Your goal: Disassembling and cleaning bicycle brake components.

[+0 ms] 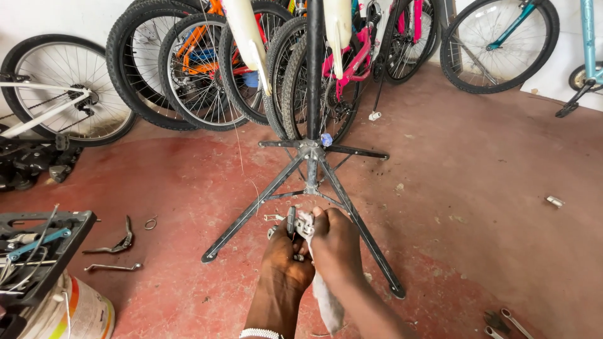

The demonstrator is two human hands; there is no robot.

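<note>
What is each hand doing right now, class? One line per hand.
Left hand: closed around a small metal bike part.
Right hand: closed on a grey rag, pressing it against that part.

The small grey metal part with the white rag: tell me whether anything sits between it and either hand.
Nothing visible does. The left hand and right hand both grip the small grey metal part and the white rag directly, above the red floor, in front of the black metal repair stand.
</note>
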